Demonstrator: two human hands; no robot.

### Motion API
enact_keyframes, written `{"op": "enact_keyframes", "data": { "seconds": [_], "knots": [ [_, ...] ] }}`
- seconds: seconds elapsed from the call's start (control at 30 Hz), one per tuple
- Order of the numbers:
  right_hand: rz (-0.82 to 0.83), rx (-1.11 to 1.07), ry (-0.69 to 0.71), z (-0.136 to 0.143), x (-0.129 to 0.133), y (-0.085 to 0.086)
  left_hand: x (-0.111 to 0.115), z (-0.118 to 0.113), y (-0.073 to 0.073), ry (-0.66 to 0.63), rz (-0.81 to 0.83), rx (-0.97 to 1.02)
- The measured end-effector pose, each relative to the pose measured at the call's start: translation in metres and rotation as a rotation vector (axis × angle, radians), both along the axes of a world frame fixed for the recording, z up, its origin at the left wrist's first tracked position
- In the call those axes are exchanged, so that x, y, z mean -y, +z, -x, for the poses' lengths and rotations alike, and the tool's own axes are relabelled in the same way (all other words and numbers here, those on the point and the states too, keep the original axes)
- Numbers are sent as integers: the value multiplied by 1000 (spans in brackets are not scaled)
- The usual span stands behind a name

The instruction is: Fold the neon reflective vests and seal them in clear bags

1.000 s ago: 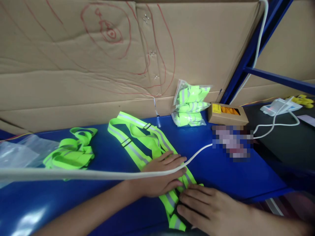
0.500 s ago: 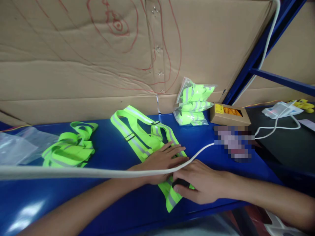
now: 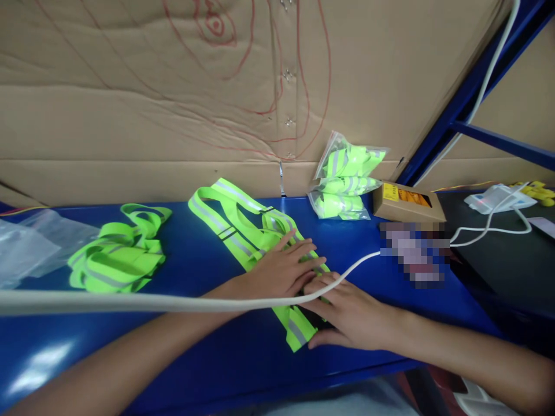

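A neon-green reflective vest (image 3: 225, 228) of straps with grey stripes and black buckles lies partly flattened on the blue table. My left hand (image 3: 281, 266) rests flat across its middle, fingers spread. At the near end, my right hand (image 3: 347, 312) grips the vest's edge by a black part, thumb below and fingers above, the fingertips close against my left hand. Some of the straps are hidden beneath both hands. Left of them lies a second reflective vest (image 3: 117, 260), bunched in loose loops.
Clear plastic bags (image 3: 30, 248) lie at the far left. Bagged reflective vests (image 3: 347, 185) are stacked at the back, beside a cardboard box (image 3: 410, 202). A white cable (image 3: 173, 303) crosses in front of my arms. The blue table (image 3: 208, 370) meets a cardboard wall (image 3: 130, 133).
My right hand has shifted its hold at the vest's near end, its thumb now further from the fingers. My left hand's fingers have spread wider. The view has tilted slightly.
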State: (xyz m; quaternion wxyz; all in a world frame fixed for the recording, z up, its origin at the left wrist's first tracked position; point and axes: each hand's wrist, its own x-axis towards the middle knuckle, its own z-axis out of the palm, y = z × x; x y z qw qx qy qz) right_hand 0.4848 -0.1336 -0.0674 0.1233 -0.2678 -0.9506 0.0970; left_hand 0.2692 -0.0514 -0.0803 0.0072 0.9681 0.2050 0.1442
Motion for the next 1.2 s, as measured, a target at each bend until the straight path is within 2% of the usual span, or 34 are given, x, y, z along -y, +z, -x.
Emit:
{"op": "enact_keyframes", "data": {
  "seconds": [0.13,0.23,0.3,0.37,0.43,0.5,0.57,0.63,0.7,0.77,0.9,1.03,1.2],
  "knots": [
    [-146,-9,29,9,-9,-7,-3,6,1,11,23,-10],
    [-168,-52,57,12,-9,-6,-3,9,-4,-5,19,-19],
    [-98,-75,43,11,-7,0,0,10,-7,-1,-13,-24],
    [40,-88,-14,10,-5,10,2,11,-8,9,-23,-24],
    [202,-109,-88,10,-6,18,2,13,-8,-8,10,-28],
    [278,-153,-101,13,-9,21,0,16,-8,-61,53,-41],
    [203,-197,-70,17,-14,19,-3,17,-9,-105,80,-62],
    [48,-217,-44,20,-17,13,-6,18,-10,-117,96,-84],
    [-68,-184,-20,20,-17,7,-8,18,-10,-117,122,-97],
    [-113,-108,32,17,-15,2,-9,17,-8,-96,154,-78],
    [-115,11,119,13,-9,-3,-8,14,-5,-30,127,-10],
    [-90,42,134,16,-5,-3,-6,13,-5,-23,82,0],
    [33,-83,83,13,-7,12,-3,12,-9,-20,70,-4]
  ]
}}
